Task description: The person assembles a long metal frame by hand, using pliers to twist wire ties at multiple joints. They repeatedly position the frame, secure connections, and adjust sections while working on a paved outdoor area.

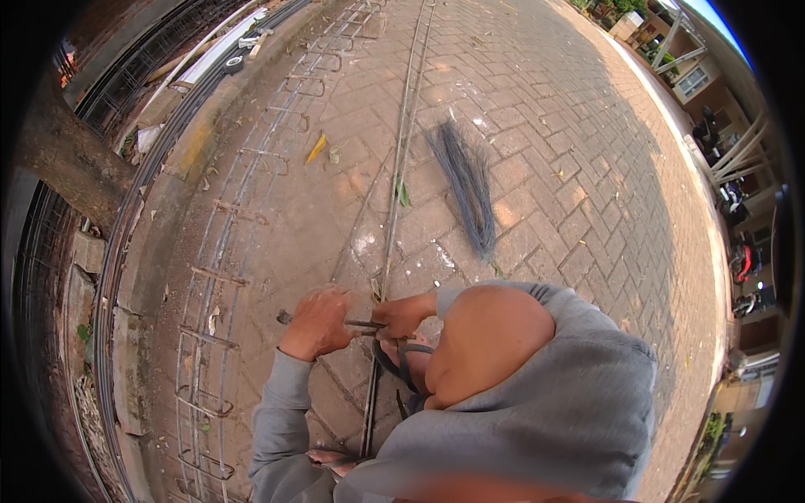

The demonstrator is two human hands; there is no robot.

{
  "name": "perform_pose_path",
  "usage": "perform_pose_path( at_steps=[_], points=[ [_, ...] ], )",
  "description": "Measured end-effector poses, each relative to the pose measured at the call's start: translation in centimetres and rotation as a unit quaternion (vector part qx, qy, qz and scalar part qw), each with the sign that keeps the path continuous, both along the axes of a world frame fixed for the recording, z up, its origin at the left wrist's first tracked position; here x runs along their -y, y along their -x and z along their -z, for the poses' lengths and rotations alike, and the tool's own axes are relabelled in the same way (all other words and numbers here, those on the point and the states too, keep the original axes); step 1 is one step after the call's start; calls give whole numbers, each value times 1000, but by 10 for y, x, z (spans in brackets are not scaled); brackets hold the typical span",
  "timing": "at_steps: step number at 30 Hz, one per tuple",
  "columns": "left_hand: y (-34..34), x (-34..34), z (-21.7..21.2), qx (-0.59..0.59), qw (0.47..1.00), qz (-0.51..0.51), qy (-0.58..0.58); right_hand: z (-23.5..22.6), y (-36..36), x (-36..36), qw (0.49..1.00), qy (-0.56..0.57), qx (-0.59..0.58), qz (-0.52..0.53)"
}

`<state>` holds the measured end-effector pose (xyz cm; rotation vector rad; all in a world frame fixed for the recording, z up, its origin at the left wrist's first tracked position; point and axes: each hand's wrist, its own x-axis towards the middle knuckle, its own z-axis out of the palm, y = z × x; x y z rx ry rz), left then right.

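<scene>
My left hand [319, 324] is closed round a dark metal rod-like tool [363, 324]. One end of the tool pokes out past the left side of this hand, and its shaft reaches across toward my right hand. The curled fingers of my right hand [404, 315] are closed at the shaft's far end, just above long thin steel bars [392, 220]. Exactly what those fingers grip is hidden. The bars run lengthwise along the paving beneath both hands. A foot in a dark-strapped sandal [411, 362] is right beside them.
A rebar cage with bent stirrups [220, 277] lies to the left. Ahead on the right rests a bundle of thin grey wire [470, 197]. A kerb [132, 360], more long bars [102, 335] and a tree trunk [71, 159] line the left side. Yellow leaf [316, 148] on the paving.
</scene>
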<state>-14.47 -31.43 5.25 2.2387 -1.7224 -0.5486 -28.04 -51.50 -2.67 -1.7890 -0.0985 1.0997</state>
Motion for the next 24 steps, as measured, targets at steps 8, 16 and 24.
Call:
perform_pose_path(
  at_steps=[8, 16, 24],
  points=[
    [58, -28, 45, -58, 997, 3, -51, 9, 55, 84, 797, 263, 457, 293],
    [84, -47, 34, -187, 979, 69, -30, -26, 183, 218, 673, 490, 270, 484],
    [-10, -98, -82, -20, 982, 46, -181, 21, 182, 190, 725, 519, 316, 324]
  ],
)
